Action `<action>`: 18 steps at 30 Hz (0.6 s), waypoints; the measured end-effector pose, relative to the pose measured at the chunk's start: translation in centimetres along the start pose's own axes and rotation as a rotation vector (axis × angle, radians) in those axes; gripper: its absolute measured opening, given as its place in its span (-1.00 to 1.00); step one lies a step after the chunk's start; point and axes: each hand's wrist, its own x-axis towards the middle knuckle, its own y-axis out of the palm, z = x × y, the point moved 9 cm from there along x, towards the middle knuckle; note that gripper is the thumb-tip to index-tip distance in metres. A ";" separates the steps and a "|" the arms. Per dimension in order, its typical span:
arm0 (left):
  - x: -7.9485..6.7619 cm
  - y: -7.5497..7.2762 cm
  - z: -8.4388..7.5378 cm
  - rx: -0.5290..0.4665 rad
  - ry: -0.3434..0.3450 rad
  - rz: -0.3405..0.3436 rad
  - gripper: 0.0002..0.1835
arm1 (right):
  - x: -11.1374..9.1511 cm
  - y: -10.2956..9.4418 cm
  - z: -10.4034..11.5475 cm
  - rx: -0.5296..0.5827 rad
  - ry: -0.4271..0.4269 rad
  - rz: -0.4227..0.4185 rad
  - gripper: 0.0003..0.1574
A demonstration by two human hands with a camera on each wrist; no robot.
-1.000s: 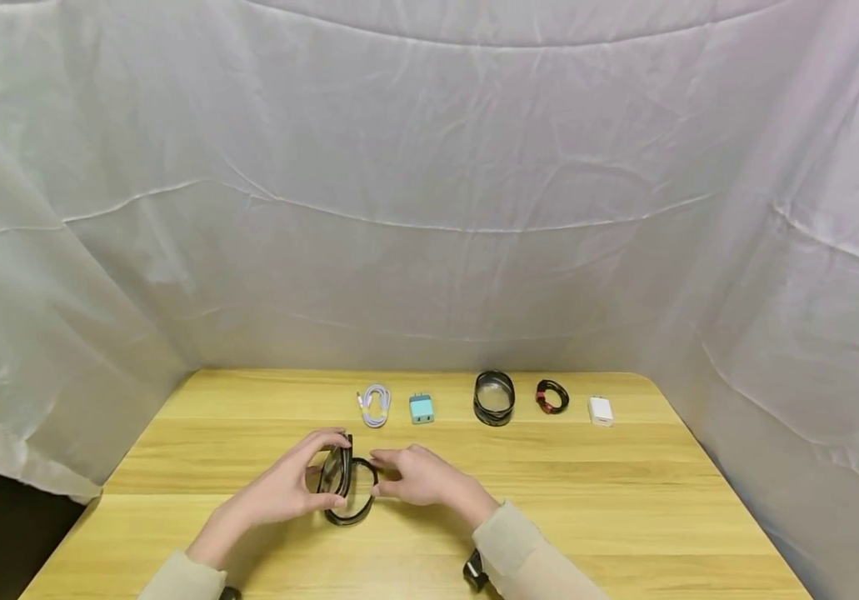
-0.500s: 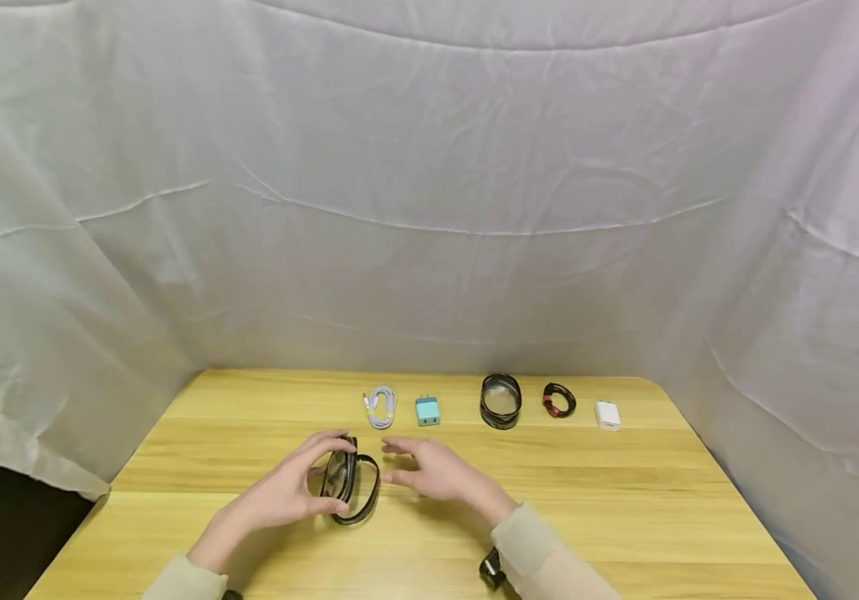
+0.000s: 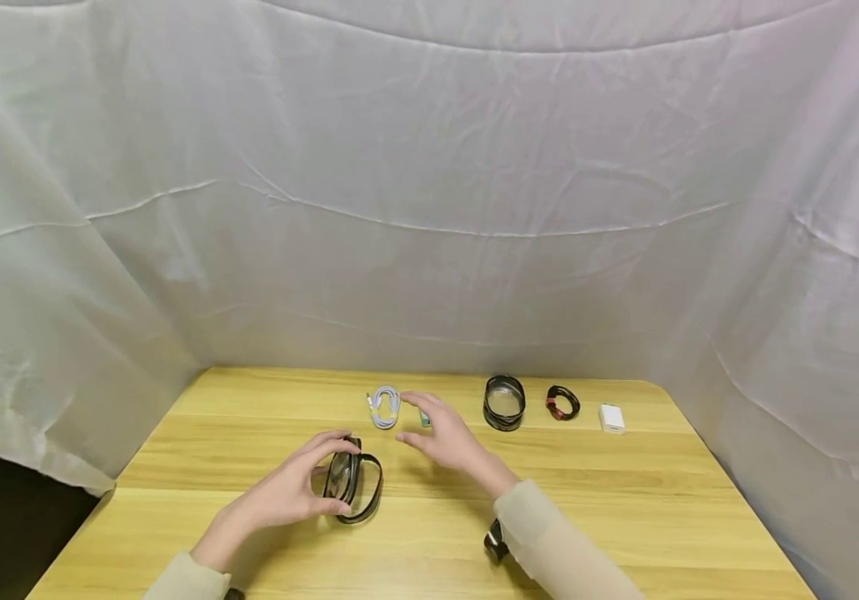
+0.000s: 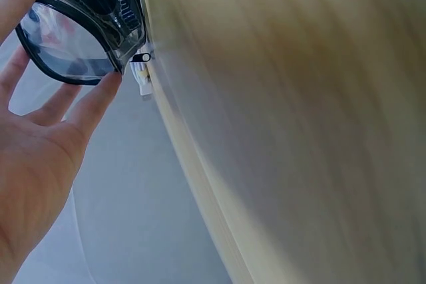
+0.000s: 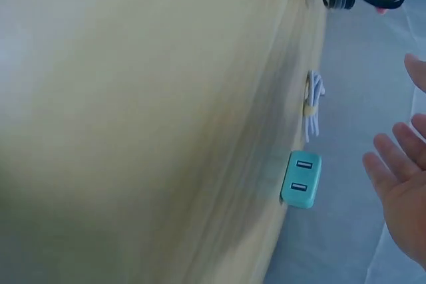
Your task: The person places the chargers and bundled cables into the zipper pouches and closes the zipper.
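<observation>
My left hand (image 3: 279,493) grips a small clear zippered pouch (image 3: 341,478) with black trim, thumb at its near side and fingers at its far side. The pouch stands on its side, its black-edged flap (image 3: 374,492) swung out to the right; zipper teeth show along the rim in the left wrist view. My right hand (image 3: 446,440) reaches out with fingers spread and holds nothing. Its fingertips are right beside a coiled pale lilac cable (image 3: 395,407). Partly hidden behind this hand is a teal two-port USB charger (image 5: 301,179), fully seen in the right wrist view.
Along the back of the wooden table (image 3: 264,404), to the right, stand a second black-trimmed clear pouch (image 3: 504,422), a coiled black cable (image 3: 574,403) with a red tie, and a white charger (image 3: 612,418). Pale cloth (image 3: 429,275) hangs around the table's back and sides.
My right hand has left the pouch's flap and moved up and right towards the lilac cable and the teal charger. My left hand keeps its grip on the pouch.
</observation>
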 end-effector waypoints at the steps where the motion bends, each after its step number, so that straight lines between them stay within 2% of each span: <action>1: 0.0 0.1 0.0 -0.009 -0.002 0.003 -0.16 | 0.2 -0.1 -0.1 -0.002 0.001 -0.005 -0.16; 6: 0.1 0.2 0.1 -0.014 -0.012 0.003 -0.16 | 1.5 0.4 -0.7 -0.042 0.017 0.010 -0.13; 18: 0.2 0.2 -0.2 -0.024 -0.021 0.007 -0.15 | 4.5 2.1 -2.5 -0.164 0.055 0.122 -0.02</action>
